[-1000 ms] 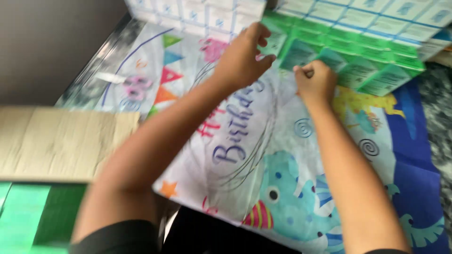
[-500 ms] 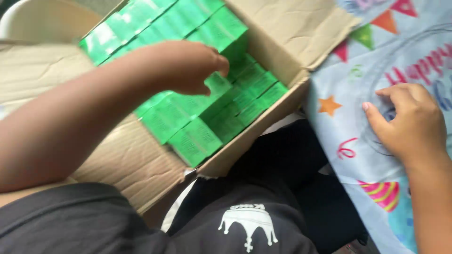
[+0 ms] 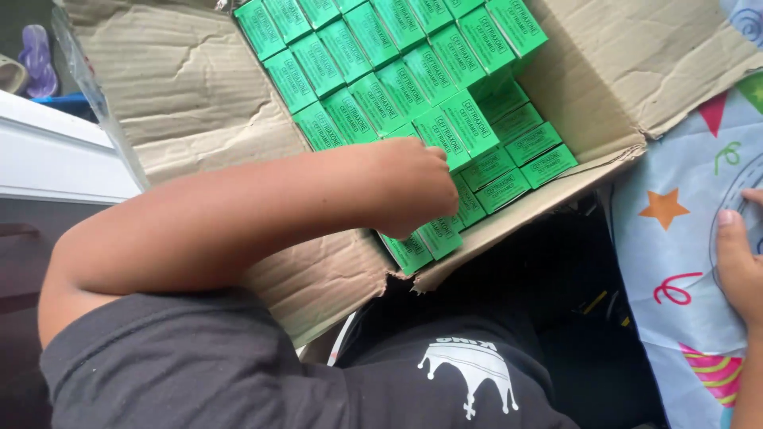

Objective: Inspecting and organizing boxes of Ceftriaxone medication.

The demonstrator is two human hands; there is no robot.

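Left hand (image 3: 417, 187) dips into the cardboard box (image 3: 199, 103), fingers curled among the small green boxes (image 3: 397, 79).

Whether its grip holds one, I cannot tell; the box looks nearly full. Right hand (image 3: 739, 266) rests flat, holding nothing, on the party cloth (image 3: 675, 238).

Cardboard box (image 3: 199, 87) packed with small green cartons (image 3: 381, 71) — beside it, colourful party tablecloth (image 3: 675, 254)

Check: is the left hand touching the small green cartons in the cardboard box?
Touching: head view shows left hand curled down onto the small green cartons, no gap visible.
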